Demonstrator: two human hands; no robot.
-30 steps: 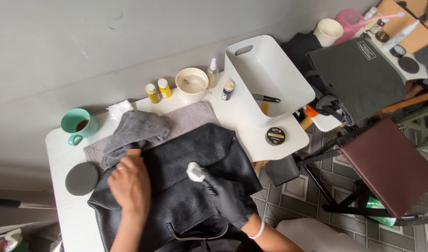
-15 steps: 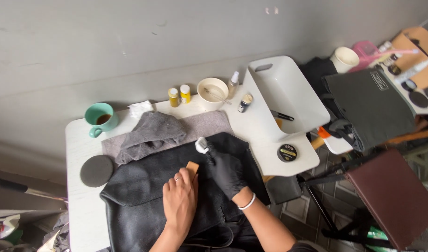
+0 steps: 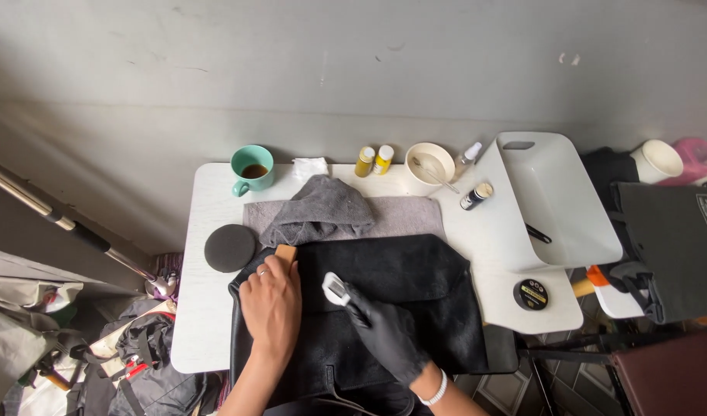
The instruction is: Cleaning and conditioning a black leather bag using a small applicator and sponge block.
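While the bare left hand (image 3: 272, 304) presses flat on the black bag (image 3: 399, 300), lying lengthwise across lower centre, the gloved right hand (image 3: 384, 335) grips a brush (image 3: 336, 289) just right.

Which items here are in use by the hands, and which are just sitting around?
In use:
- black leather bag
- small white-headed tool in the gloved right hand
- tan piece under the bare left hand

Lying about:
- green mug
- grey towel
- round black pad
- two yellow bottles
- white bowl
- white bin
- round black tin

Black leather bag (image 3: 399, 285) flat on table; small white brush (image 3: 336, 289) — on it
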